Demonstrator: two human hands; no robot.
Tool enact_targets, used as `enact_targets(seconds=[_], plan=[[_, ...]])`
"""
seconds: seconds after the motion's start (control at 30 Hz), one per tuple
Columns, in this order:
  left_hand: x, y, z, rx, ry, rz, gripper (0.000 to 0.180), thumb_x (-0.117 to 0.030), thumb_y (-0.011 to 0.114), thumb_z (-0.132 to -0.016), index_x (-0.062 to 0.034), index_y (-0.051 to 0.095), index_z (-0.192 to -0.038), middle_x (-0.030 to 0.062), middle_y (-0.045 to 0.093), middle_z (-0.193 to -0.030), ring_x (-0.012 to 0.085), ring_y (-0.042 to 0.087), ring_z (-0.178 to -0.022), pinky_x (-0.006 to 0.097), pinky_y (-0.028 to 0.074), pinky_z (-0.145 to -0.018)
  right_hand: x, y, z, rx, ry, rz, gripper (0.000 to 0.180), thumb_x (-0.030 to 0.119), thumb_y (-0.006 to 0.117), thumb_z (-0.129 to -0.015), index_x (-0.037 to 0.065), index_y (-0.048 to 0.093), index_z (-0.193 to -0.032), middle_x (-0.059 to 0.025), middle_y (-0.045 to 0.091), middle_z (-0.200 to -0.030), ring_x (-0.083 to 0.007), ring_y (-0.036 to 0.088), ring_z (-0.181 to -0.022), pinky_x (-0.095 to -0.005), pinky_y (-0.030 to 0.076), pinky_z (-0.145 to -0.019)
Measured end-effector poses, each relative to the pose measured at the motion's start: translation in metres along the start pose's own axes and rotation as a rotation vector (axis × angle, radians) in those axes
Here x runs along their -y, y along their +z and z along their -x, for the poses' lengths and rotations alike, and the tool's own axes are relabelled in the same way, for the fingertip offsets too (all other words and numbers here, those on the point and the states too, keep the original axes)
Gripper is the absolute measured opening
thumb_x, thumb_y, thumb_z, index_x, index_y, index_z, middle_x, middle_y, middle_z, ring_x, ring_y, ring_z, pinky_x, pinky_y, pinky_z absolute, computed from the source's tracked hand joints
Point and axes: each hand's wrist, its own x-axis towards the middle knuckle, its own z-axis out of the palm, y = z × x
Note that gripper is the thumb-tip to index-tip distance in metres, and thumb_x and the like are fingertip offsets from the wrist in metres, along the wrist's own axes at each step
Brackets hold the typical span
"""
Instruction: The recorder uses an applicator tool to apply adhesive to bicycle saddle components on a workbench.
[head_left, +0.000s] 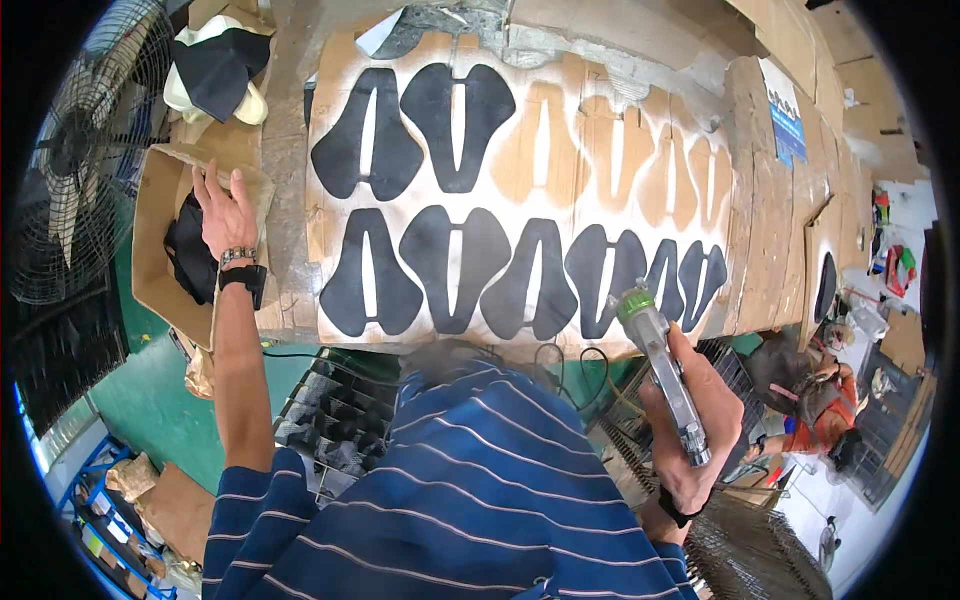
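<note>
My right hand (705,410) is wrapped round a metal spray gun (675,385) with a green ring near its nozzle. The nozzle points at the near right part of a cardboard sheet (450,50). Black shoe-upper pieces, each with a slot down its middle, lie on that sheet: two in the far row, such as this upper piece (480,110), and several along the near row. Unsprayed brown outlines show beside the far pieces, ringed by white overspray. My left hand (228,215), fingers spread, is over the inner side of a cardboard box (160,290) that holds black pieces (188,250).
A caged fan (75,150) stands at the far left. Behind the box sits a white container with black material (222,75) on it. Below the table's near edge is a wire rack (335,420). Another person (815,400) crouches at the right.
</note>
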Motion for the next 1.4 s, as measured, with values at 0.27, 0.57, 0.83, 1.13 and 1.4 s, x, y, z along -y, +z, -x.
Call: enact_targets(seconds=[0.27, 0.57, 0.83, 1.13, 1.4], plan=[[0.001, 0.002, 0.000, -0.004, 0.001, 0.020, 0.062, -0.058, 0.038, -0.107, -0.0199, 0.043, -0.156, 0.0109, 0.033, -0.167, 0.0403, 0.058, -0.132, 0.052, 0.058, -0.093, 0.000, -0.006, -0.001, 0.151, -0.004, -0.039, 0.053, -0.008, 0.071, -0.073, -0.005, 0.070, -0.126, -0.0169, 0.071, -0.089, -0.0249, 0.070, -0.078, -0.0313, 0.053, -0.075], [0.001, 0.002, 0.000, -0.030, 0.006, -0.008, 0.059, -0.054, 0.041, -0.107, -0.0184, 0.045, -0.153, 0.0097, 0.035, -0.167, 0.0393, 0.062, -0.127, 0.052, 0.058, -0.091, -0.009, -0.006, -0.004, 0.248, -0.076, -0.060, 0.069, -0.005, 0.066, -0.065, -0.007, 0.064, -0.134, -0.0228, 0.070, -0.093, -0.0334, 0.071, -0.082, -0.0328, 0.053, -0.075], [-0.001, 0.001, -0.001, -0.009, -0.012, -0.024, 0.057, -0.053, 0.042, -0.107, -0.0174, 0.046, -0.152, 0.0105, 0.035, -0.166, 0.0396, 0.063, -0.124, 0.052, 0.059, -0.088, 0.005, 0.003, -0.013, 0.042, 0.036, -0.026, 0.054, 0.002, 0.079, -0.077, -0.004, 0.070, -0.130, -0.0178, 0.076, -0.101, -0.0210, 0.073, -0.089, -0.0310, 0.055, -0.081], [0.001, 0.001, -0.001, -0.020, 0.010, -0.001, 0.060, -0.055, 0.040, -0.108, -0.0156, 0.047, -0.153, 0.0126, 0.037, -0.165, 0.0409, 0.059, -0.130, 0.052, 0.059, -0.091, -0.001, -0.001, -0.010, 0.210, -0.009, -0.091, 0.057, -0.009, 0.074, -0.073, -0.004, 0.069, -0.129, -0.0186, 0.075, -0.097, -0.0248, 0.074, -0.085, -0.0315, 0.055, -0.078], [0.002, 0.002, -0.003, -0.012, 0.016, -0.017, 0.059, -0.053, 0.040, -0.108, -0.0163, 0.046, -0.153, 0.0125, 0.034, -0.166, 0.0403, 0.059, -0.130, 0.053, 0.057, -0.091, -0.003, 0.004, -0.021, 0.187, -0.057, -0.076, 0.065, -0.007, 0.073, -0.071, -0.004, 0.065, -0.136, -0.0202, 0.073, -0.098, -0.0290, 0.073, -0.086, -0.0318, 0.054, -0.078]])
